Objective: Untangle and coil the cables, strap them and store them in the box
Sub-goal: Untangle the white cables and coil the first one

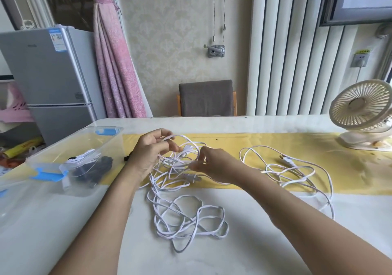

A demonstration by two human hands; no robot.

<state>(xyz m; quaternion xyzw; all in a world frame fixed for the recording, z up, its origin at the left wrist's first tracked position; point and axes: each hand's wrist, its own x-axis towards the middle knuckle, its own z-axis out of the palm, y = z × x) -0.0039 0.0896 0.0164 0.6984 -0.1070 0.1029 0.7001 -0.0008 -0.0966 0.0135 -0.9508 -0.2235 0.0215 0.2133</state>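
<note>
A tangled white flat cable sprawls over the middle of the table, its upper loops lifted between both hands. My left hand holds a raised loop of that cable with curled fingers. My right hand pinches a strand of the same tangle just to the right. A plug lies under the hands. A second white cable lies loose on the yellow runner to the right. The clear plastic box with blue clips stands at the left and holds a strapped white cable and a dark bundle.
A cream desk fan stands at the table's right end. A yellow runner crosses the table. A grey chair sits behind the far edge. The box lid lies at the near left. A black strap peeks out beside my left wrist.
</note>
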